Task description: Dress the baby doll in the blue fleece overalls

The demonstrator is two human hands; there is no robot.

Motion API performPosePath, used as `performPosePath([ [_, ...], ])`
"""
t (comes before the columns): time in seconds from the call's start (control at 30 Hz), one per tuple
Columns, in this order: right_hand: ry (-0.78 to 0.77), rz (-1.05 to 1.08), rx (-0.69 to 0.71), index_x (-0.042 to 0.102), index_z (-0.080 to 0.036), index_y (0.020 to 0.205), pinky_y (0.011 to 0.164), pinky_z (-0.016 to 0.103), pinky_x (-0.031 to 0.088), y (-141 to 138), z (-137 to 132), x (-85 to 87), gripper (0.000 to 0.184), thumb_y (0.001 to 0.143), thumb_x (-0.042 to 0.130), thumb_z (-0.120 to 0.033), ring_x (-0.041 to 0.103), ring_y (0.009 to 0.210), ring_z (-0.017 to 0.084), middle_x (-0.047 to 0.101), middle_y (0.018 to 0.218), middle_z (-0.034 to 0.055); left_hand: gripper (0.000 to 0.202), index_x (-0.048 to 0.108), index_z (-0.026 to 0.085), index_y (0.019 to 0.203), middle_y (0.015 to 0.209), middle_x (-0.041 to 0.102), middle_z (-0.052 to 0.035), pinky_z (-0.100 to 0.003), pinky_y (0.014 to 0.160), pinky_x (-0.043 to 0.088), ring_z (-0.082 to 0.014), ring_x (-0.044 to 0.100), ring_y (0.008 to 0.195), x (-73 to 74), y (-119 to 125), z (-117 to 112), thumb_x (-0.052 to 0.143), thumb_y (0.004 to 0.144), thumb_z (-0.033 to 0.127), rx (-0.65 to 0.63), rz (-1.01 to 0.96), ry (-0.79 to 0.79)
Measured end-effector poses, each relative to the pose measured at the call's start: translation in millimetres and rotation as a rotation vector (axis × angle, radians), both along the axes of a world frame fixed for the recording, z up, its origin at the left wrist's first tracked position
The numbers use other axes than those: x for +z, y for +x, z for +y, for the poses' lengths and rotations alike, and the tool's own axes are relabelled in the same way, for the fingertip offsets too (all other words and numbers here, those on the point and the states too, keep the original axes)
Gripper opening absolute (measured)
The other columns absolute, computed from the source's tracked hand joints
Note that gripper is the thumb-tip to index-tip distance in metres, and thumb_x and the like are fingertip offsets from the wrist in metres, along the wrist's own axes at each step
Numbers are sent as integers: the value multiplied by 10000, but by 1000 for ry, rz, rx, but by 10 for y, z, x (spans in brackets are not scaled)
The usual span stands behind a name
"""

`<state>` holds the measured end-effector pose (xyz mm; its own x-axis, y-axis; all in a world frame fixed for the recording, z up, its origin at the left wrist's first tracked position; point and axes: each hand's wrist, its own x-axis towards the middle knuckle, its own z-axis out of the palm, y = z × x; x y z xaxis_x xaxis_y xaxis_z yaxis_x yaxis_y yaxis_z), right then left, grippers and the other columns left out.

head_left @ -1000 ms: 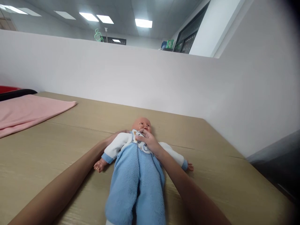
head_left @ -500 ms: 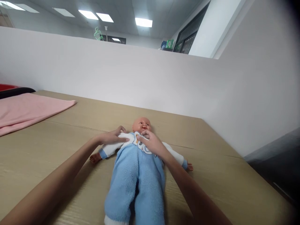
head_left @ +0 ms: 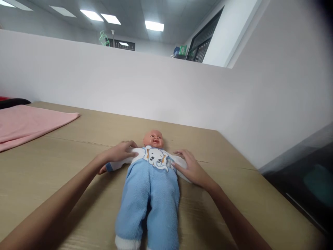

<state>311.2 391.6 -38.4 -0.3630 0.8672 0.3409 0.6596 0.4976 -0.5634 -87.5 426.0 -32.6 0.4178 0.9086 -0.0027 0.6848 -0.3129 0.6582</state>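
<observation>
A baby doll (head_left: 153, 139) lies on its back on the table, head toward the wall. It wears a fluffy blue and white outfit (head_left: 149, 189) with a white elephant patch (head_left: 156, 158) across the chest. My left hand (head_left: 121, 152) rests at the doll's shoulder on the left, thumb and fingers apart over the white sleeve. On the other side my right hand (head_left: 191, 168) lies across the right sleeve, fingers spread, thumb by the edge of the patch. That hand and wrist hide the doll's hand on the right.
A pink cloth (head_left: 33, 121) lies flat at the left of the wooden table (head_left: 85, 166). Behind it is a black and red object (head_left: 14, 102), partly cut off. A white low wall (head_left: 125, 83) stands along the table's far edge. Something dark (head_left: 291, 184) is beyond the right edge.
My right hand has moved right, off the elephant patch and onto the sleeve, uncovering the patch. My left hand stays at the other shoulder. The view has shifted slightly.
</observation>
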Motion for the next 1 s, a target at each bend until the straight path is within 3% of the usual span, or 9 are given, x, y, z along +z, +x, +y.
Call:
performPosePath([
  [0.1, 22, -16, -77, 679, -250, 1399, 1199, 618, 495, 393, -232, -265, 631, 891, 842, -589, 647, 1349, 440, 722, 1405, 155, 375, 690, 238, 1286, 1429, 736, -113, -503, 1202, 456, -366, 578, 1413, 146, 279, -179, 583, 1064, 521, 31, -21, 262],
  [0.17, 4, 25, -115, 696, -234, 1385, 1158, 634, 533, 601, -339, -407, 672, 839, 890, -573, 677, 1303, 462, 741, 1388, 170, 330, 676, 251, 1321, 1431, 730, -98, -490, 1203, 467, -340, 576, 1412, 214, 573, -240, 581, 1099, 476, -44, -81, 366],
  [0.27, -119, 193, -136, 707, -240, 1329, 1074, 603, 611, 744, -388, -527, 618, 827, 921, -530, 739, 1221, 425, 785, 1316, 158, 273, 691, 208, 1292, 1409, 725, -143, -500, 1227, 453, -344, 596, 1400, 227, 1080, -203, 678, 1077, 375, -176, -42, 495],
  [0.37, -185, 462, -196, 672, -271, 1259, 1016, 545, 665, 769, -327, -570, 690, 714, 1024, -506, 781, 1165, 376, 799, 1288, 136, 227, 736, 188, 1201, 1292, 777, -156, -501, 1140, 503, -360, 677, 1278, 147, 1483, -103, 773, 1031, 333, -199, 101, 488],
  [0.43, -158, 618, -255, 670, -280, 1200, 1027, 517, 671, 779, -269, -577, 752, 616, 1083, -513, 786, 1158, 354, 797, 1290, 125, 188, 755, 190, 1130, 1189, 810, -148, -496, 1047, 533, -382, 701, 1217, 72, 1619, -58, 799, 1016, 333, -202, 144, 452],
  [0.53, -158, 781, -255, 697, -285, 1179, 1041, 463, 669, 767, -197, -546, 771, 576, 1102, -545, 775, 1168, 320, 797, 1261, 98, 172, 746, 188, 1111, 1172, 814, -153, -509, 1030, 518, -405, 682, 1228, -25, 1645, -37, 758, 1048, 348, -204, 119, 466],
  [0.6, -179, 827, -216, 708, -290, 1194, 1034, 423, 663, 699, -153, -490, 744, 608, 1097, -534, 769, 1154, 291, 796, 1225, 76, 170, 714, 187, 1147, 1193, 802, -147, -477, 1011, 516, -365, 691, 1176, -54, 1608, -42, 711, 1080, 343, -235, 30, 472],
  [0.77, -157, 817, -102, 691, -279, 1109, 978, 366, 650, 290, -8, -366, 599, 685, 1074, -459, 764, 1061, 244, 786, 1087, 43, 178, 668, 206, 1151, 1162, 750, -113, -392, 1003, 508, -276, 685, 1116, 6, 1535, -116, 576, 1150, 358, -462, -276, 480],
  [1.0, 40, 658, 46, 701, -277, 1002, 878, 336, 621, -226, -9, -595, 268, 816, 894, -294, 714, 987, 233, 705, 1043, 27, 264, 687, 214, 1116, 1110, 723, -100, -376, 965, 513, -250, 675, 1057, 39, 1476, -201, 601, 1149, 461, -474, -511, 529],
])
